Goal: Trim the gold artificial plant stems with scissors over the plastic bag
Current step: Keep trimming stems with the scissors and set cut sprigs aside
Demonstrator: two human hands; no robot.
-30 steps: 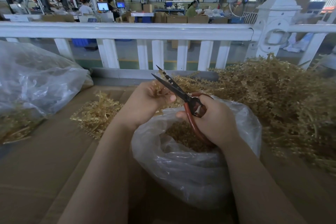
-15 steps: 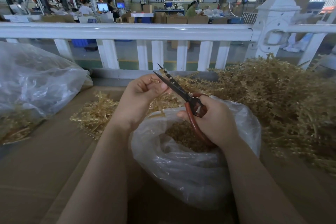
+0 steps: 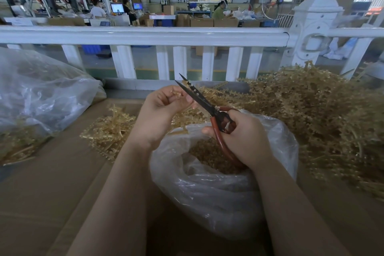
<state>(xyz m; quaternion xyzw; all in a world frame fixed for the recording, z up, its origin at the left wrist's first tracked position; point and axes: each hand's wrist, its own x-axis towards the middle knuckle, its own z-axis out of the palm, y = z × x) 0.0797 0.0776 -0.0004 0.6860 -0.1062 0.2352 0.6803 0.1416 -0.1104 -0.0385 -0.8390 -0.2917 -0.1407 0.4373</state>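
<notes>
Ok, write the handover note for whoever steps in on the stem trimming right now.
Left hand: pinches a gold stem against the blades, above the far edge of the plastic bag.
Right hand: grips the red-handled scissors, blades slightly parted at the stem.
Done: gold cuttings lie in the bag; a small pile of stems sits to its left.
Left: the large untrimmed heap on the right, by the look of it.
</notes>
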